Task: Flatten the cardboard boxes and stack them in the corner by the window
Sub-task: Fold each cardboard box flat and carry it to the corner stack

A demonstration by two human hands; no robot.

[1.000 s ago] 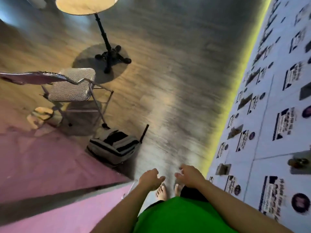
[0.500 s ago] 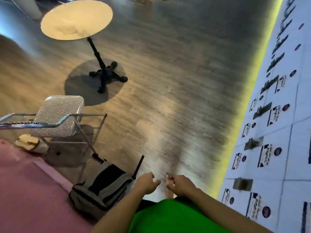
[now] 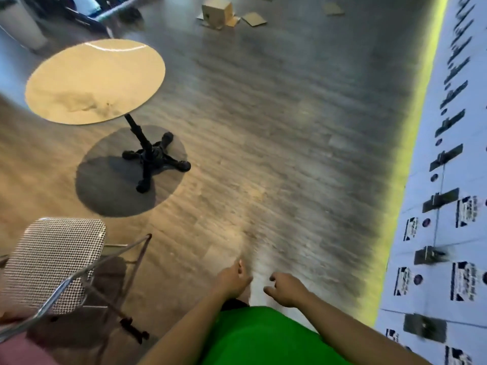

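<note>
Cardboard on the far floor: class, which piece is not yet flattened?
The box at the top centre still stands as a cube. The pieces to its right lie flat on the floor.

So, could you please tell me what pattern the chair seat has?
A black-and-white houndstooth check on the chair seat, seen in the head view.
</note>
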